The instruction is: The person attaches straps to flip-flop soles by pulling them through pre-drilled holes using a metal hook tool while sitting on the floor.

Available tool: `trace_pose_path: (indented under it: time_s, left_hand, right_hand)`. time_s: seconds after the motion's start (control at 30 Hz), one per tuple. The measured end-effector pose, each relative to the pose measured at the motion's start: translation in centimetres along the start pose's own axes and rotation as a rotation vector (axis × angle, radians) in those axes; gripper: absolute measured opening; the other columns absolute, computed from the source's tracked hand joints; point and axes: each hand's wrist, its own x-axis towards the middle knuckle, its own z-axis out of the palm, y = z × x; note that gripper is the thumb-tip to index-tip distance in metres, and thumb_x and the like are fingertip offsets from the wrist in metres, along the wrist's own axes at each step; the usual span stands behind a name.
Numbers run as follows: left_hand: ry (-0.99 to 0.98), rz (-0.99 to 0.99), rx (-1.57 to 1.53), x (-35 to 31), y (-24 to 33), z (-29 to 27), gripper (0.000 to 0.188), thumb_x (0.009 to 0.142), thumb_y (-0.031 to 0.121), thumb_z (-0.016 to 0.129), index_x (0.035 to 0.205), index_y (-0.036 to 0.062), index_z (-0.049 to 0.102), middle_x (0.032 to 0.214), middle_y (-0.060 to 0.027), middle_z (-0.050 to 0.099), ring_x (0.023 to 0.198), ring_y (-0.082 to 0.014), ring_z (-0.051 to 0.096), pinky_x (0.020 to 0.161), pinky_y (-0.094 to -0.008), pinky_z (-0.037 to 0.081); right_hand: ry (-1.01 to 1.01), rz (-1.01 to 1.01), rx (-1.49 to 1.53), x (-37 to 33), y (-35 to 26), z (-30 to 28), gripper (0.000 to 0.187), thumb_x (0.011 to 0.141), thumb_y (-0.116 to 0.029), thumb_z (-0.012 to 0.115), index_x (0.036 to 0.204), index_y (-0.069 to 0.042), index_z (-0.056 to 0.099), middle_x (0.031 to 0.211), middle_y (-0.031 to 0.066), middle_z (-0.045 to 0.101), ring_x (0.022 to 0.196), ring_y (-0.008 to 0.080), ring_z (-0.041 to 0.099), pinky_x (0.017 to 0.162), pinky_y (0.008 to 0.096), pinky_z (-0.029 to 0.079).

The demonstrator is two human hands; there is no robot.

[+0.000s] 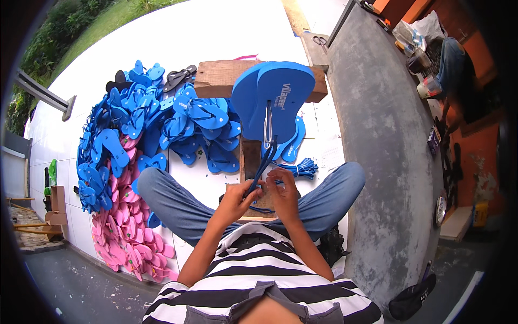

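White floor tiles met a grey concrete strip rightward. The left hand grasped dark-blue rubber straps below blue foam soles over a brown wooden block; the right hand curled beside them, its grip unclear.

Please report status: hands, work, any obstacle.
Left hand holding dark blue strap; right hand beside it, grip unclear. Blue flip-flop sole before wooden crossbeam. Strap bundle beyond right hand, not blocking.

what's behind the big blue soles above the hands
A wooden beam shows on both sides of the blue soles, and more blue footwear peeks out at lower right. The beam's middle and anything else directly behind are covered.
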Motion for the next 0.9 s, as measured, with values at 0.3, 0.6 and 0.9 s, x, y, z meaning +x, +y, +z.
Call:
trace_pose_path:
  time_s: [0.3,0.6,0.9]
  left_hand:
    - [0.052,-0.087,-0.055,-0.6,0.6,1.3,0.016,0.093,0.003,0.062,0.106,-0.0037,0.063,0.078,-0.0125,0.072,0.072,-0.0213,0.073,0.065,-0.028,0.055]
    - [0.473,0.155,-0.374,-0.1,0.8,-4.9,0.012,0.084,-0.006,0.07,0.096,-0.0041,0.068,0.088,-0.0125,0.068,0.077,-0.0145,0.067,0.068,-0.0236,0.054]
    - [-0.036,0.292,-0.682,4.3,7.1,-4.2,0.013,0.085,0.006,0.073,0.092,-0.0002,0.063,0.086,-0.0124,0.07,0.082,-0.0218,0.07,0.078,-0.0337,0.056]
  right_hand:
    - [-0.087,0.105,-0.267,2.1,-5.5,-1.1,0.014,0.092,-0.011,0.066,0.093,0.002,0.062,0.084,0.0098,0.066,0.074,0.0171,0.07,0.062,0.0273,0.054]
    - [-0.268,0.277,0.473,2.1,-6.1,-7.3,0.026,0.103,-0.026,0.047,0.093,-0.004,0.055,0.093,0.0082,0.06,0.091,0.0177,0.061,0.086,0.0351,0.049]
    - [-0.094,-0.198,-0.161,3.8,-12.8,-4.2,0.019,0.096,-0.016,0.06,0.105,0.0,0.065,0.108,0.0128,0.064,0.107,0.0247,0.059,0.092,0.036,0.046]
